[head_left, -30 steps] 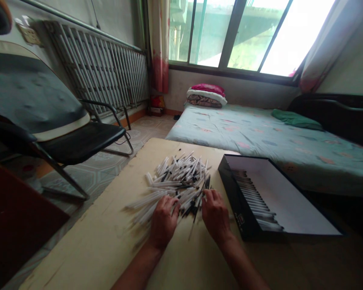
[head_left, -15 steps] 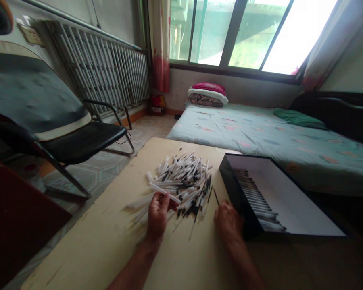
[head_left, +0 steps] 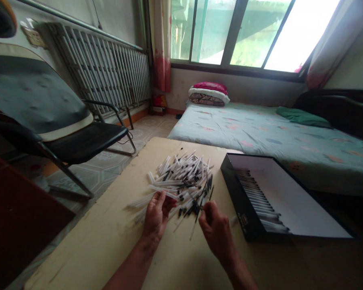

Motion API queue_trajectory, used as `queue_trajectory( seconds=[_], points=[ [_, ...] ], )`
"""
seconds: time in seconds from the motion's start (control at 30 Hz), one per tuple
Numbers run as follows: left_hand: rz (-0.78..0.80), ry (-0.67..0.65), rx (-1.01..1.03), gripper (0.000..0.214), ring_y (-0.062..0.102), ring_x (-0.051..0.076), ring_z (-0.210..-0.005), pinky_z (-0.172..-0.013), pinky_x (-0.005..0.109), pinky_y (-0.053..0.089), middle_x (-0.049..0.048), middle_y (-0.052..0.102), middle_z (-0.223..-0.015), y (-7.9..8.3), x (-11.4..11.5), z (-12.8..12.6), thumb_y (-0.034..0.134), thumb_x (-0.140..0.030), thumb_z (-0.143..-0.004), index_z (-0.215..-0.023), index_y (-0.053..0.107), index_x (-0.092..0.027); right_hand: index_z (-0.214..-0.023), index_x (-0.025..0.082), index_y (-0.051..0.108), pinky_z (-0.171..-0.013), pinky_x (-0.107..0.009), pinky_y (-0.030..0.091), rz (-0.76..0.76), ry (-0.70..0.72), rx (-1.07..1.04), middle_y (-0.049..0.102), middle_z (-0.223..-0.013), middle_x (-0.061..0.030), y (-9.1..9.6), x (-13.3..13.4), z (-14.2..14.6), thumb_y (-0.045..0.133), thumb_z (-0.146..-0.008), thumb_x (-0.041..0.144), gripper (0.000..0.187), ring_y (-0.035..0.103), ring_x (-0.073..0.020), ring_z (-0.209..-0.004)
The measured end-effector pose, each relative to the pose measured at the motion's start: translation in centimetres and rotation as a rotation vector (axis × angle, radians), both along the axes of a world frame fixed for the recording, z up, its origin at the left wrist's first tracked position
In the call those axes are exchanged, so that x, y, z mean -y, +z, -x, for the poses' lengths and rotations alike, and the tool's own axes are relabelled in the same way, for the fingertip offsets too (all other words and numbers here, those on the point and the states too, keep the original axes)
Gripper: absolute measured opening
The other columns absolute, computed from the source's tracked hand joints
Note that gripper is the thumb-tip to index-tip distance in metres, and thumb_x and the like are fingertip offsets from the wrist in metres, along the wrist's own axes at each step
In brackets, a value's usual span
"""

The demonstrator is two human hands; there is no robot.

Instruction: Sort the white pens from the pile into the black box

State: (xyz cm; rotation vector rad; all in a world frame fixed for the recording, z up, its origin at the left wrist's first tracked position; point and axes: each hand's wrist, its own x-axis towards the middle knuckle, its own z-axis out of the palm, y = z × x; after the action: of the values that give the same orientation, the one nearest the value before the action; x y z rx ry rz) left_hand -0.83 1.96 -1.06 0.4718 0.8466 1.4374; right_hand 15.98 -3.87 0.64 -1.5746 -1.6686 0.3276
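A loose heap of white pens with black tips (head_left: 181, 181) lies on a cream board table (head_left: 115, 225). My left hand (head_left: 159, 213) is at the heap's near edge, its fingers curled around a white pen (head_left: 163, 190). My right hand (head_left: 216, 231) has its fingertips bunched at the heap's right edge. Whether they pinch a pen is hidden. To the right of that hand stands a black box with a white inside (head_left: 240, 201), with a neat row of pens (head_left: 257, 199) along its left side.
A black folding chair (head_left: 84, 141) stands left of the table, in front of a wall radiator (head_left: 99, 68). Beyond the table lies a mattress with a pale green sheet (head_left: 245, 133), with a pillow stack (head_left: 208, 93) below the window. A dark red surface (head_left: 18, 225) fills the lower left.
My right hand has moved left from the box's edge back to the heap. My left hand has shifted little and keeps the pen. The view has turned slightly.
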Motion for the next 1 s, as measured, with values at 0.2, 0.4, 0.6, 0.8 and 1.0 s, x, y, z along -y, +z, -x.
queue_trajectory(
  seconds=[0.2, 0.4, 0.6, 0.8, 1.0],
  points=[
    [0.007, 0.024, 0.008, 0.023, 0.065, 0.01, -0.056, -0.057, 0.021, 0.054, -0.0003, 0.07, -0.068, 0.2, -0.1, 0.2, 0.071, -0.031, -0.07, -0.08, 0.057, -0.015, -0.079, 0.02, 0.047, -0.054, -0.02, 0.036, -0.193, 0.041, -0.148, 0.043, -0.063, 0.0044, -0.5, 0.9, 1.7, 0.042, -0.081, 0.014, 0.008, 0.043, -0.0103, -0.055],
    [-0.008, 0.002, -0.026, 0.026, 0.064, 0.01, -0.055, -0.056, 0.02, 0.053, 0.0001, 0.07, -0.067, 0.1, 0.0, 0.1, 0.072, -0.033, -0.069, -0.08, 0.055, -0.016, -0.075, 0.02, 0.046, -0.051, -0.02, 0.033, -0.208, 0.05, -0.133, 0.038, -0.061, 0.0058, -0.6, 0.9, 1.6, 0.043, -0.081, 0.012, 0.01, 0.039, -0.0092, -0.052],
    [-0.08, -0.062, -0.09, 0.026, 0.064, 0.013, -0.055, -0.053, 0.023, 0.051, 0.0031, 0.07, -0.071, 0.3, 0.6, -0.4, 0.069, -0.033, -0.072, -0.083, 0.054, -0.015, -0.077, 0.019, 0.047, -0.049, -0.019, 0.032, -0.198, 0.057, -0.147, 0.038, -0.061, 0.006, -0.6, 0.7, 1.3, 0.044, -0.081, 0.013, 0.008, 0.039, -0.0086, -0.049],
    [-0.112, -0.148, -0.053, 0.021, 0.066, 0.014, -0.058, -0.056, 0.024, 0.051, 0.0038, 0.071, -0.071, 0.6, 0.6, 0.0, 0.067, -0.028, -0.074, -0.084, 0.053, -0.016, -0.081, 0.019, 0.047, -0.048, -0.02, 0.031, -0.137, 0.009, -0.271, 0.035, -0.058, 0.0075, -0.8, 0.4, 0.6, 0.045, -0.08, 0.015, 0.005, 0.037, -0.0094, -0.049],
    [-0.177, -0.218, -0.117, 0.019, 0.067, 0.016, -0.061, -0.056, 0.025, 0.05, 0.0046, 0.072, -0.072, 0.8, 0.9, -0.3, 0.068, -0.025, -0.074, -0.084, 0.055, -0.015, -0.076, 0.02, 0.047, -0.053, -0.021, 0.034, -0.035, 0.049, -0.434, 0.04, -0.062, 0.0052, -1.5, 0.0, 0.1, 0.044, -0.081, 0.019, 0.005, 0.04, -0.0107, -0.056]
  ],
)
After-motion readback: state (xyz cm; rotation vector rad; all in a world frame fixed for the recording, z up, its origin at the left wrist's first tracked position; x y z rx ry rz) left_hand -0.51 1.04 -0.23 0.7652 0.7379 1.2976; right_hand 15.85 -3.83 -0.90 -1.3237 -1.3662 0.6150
